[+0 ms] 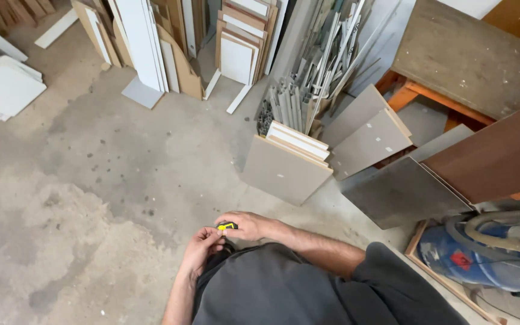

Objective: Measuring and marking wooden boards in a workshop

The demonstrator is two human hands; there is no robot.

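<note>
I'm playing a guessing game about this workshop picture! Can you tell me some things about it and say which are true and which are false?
1. Both hands meet on a small yellow-and-black object. True.
2. The left hand is holding a hammer. False: it is at the small object, beside the right hand.
3. Grey flat boards lean on the concrete floor. True.
4. The blue vacuum cleaner with a grey hose hangs from the ceiling. False: it sits low at the right.
5. The person wears a red shirt. False: it is dark grey.
</note>
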